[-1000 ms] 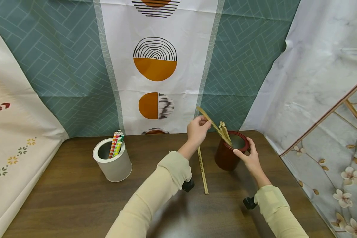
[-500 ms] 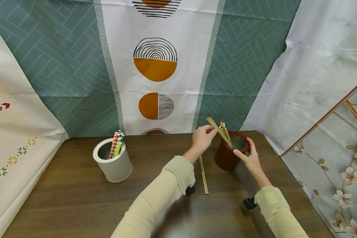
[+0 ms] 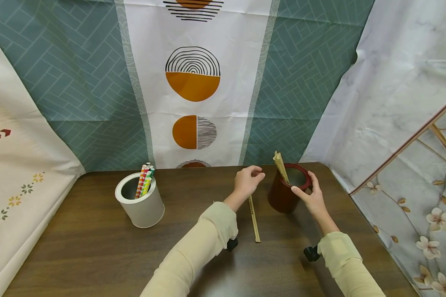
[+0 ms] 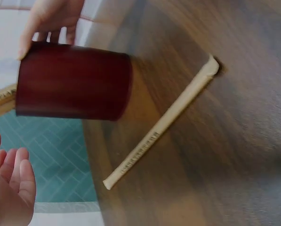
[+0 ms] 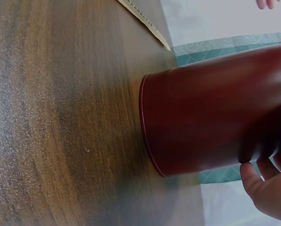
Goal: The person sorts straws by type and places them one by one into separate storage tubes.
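Observation:
My right hand (image 3: 311, 196) grips the dark red cup (image 3: 283, 196) at its right side, thumb at the rim. Several slim paper-wrapped sticks (image 3: 280, 166), perhaps straws, lean inside the cup toward its left; print shows on one wrapper in the left wrist view. Left of the cup, my left hand (image 3: 247, 180) hovers with loosely bent fingers and nothing in them; the left wrist view shows the same hand (image 4: 13, 183) apart from the cup. Another wrapped stick (image 3: 254, 220) lies on the table below it, its far end hidden by the hand in the head view.
A white can (image 3: 145, 210) stands at the left of the brown wooden table (image 3: 89, 247), with several striped, colourful straws (image 3: 144, 181) inside. Patterned cloth (image 3: 193, 136) hangs behind the table, and more cloth (image 3: 394, 165) flanks it on the right.
The left hand lowered a wrapped stick into the cup and let it go. It has since drawn back a little to the left. The right hand has stayed on the cup.

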The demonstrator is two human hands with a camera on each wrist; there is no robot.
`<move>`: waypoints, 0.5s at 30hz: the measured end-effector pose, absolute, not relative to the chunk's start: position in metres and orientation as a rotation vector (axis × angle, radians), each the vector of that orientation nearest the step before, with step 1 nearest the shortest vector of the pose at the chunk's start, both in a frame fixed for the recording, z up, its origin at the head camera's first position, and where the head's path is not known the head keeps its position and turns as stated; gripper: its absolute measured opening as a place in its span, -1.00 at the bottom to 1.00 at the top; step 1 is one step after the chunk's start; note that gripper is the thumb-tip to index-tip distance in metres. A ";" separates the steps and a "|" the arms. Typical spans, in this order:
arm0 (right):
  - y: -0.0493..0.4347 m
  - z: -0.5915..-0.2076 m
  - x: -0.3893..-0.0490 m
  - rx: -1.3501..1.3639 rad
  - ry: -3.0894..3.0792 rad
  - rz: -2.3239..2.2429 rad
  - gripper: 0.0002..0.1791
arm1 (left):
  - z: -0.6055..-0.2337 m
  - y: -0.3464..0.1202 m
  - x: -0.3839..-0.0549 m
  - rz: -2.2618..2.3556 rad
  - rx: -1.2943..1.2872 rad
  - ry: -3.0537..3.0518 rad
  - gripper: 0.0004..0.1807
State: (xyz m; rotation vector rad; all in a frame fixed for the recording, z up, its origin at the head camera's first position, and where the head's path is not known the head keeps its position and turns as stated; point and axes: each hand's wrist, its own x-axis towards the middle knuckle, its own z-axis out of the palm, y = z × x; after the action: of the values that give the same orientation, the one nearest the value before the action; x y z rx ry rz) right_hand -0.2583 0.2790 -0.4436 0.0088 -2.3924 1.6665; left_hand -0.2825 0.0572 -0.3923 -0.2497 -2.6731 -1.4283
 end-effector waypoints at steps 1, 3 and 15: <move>0.279 -0.444 -0.259 0.008 -2.394 1.662 -0.16 | -0.395 0.056 -0.283 -1.424 -0.245 -2.682 -0.75; 0.280 -0.444 -0.259 0.006 -2.395 1.660 -0.16 | -0.403 0.054 -0.283 -1.411 -0.245 -2.680 -0.76; 0.280 -0.444 -0.259 0.018 -2.389 1.673 -0.15 | -0.458 0.041 -0.269 -1.126 -0.440 -2.919 -0.49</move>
State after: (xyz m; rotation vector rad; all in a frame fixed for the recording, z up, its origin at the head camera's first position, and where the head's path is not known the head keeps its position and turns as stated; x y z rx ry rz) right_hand -0.2594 0.2795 -0.4440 0.0177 -2.3889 1.6725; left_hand -0.2692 0.0411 -0.4576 -0.4404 -2.9190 -1.1263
